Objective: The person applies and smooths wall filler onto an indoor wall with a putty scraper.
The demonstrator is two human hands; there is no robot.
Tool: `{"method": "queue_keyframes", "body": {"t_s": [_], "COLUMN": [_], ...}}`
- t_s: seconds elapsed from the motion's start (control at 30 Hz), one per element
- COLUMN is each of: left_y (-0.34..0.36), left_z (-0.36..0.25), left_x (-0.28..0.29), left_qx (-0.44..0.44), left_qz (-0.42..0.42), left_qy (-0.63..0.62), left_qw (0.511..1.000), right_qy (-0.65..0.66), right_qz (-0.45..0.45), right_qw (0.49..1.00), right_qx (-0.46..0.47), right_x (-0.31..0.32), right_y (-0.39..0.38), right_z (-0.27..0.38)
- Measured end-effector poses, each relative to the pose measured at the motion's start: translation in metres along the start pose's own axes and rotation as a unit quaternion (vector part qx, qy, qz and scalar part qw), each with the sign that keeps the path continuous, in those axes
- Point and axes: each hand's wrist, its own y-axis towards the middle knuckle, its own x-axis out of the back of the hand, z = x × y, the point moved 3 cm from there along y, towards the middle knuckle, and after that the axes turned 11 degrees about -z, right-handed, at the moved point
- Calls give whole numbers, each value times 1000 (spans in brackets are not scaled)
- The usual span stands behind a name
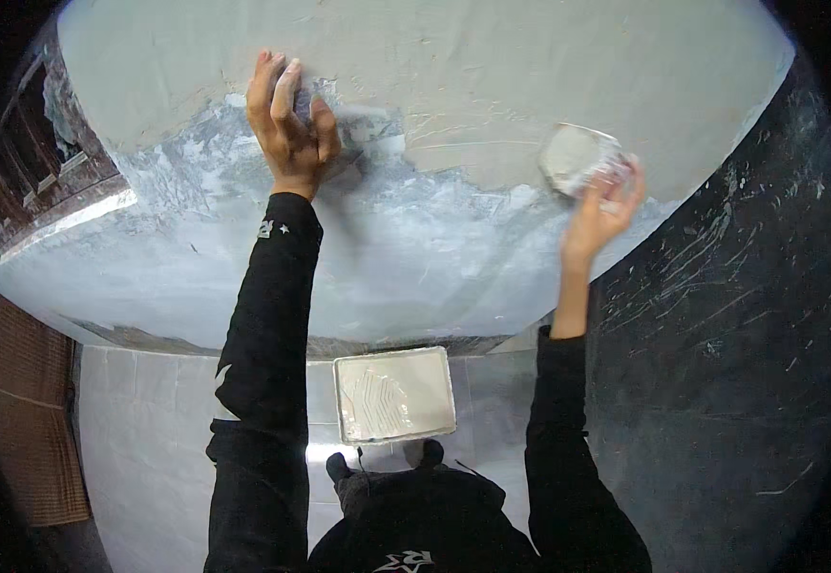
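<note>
Both my arms reach up in black sleeves toward a wall partly coated with wet grey-white putty [492,57]. My left hand [293,129] is raised by the ragged edge of the coat, fingers apart and slightly bent, with no tool visible in it. Whether its fingertips touch the wall, I cannot tell. To the right, my right hand [601,210] grips a flat putty scraper [573,158] loaded with pale putty. That hand is smeared by motion, and its fingers cover the handle part. The scraper is at the lower edge of the coated area.
A rectangular tray [396,393] of creamy putty, its surface ridged, sits low in front of my feet. A dark, streaked wall [721,382] stands at the right. At the left are a brown wooden frame [48,153], a brown curtain [19,401] and grey floor tiles [148,439].
</note>
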Motion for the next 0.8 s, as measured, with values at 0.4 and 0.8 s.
{"method": "queue_keyframes", "body": {"t_s": [0.4, 0.8], "left_y": [1, 2], "left_z": [-3, -4], "left_x": [3, 1], "left_qx": [1, -12], "left_qz": [10, 19], "left_qy": [19, 20], "left_qw": [1000, 1000], "right_qy": [-33, 12], "right_qz": [153, -42], "right_qw": [986, 999], "right_qx": [52, 8], "right_x": [-90, -4], "right_y": [-93, -8], "right_z": [21, 8]}}
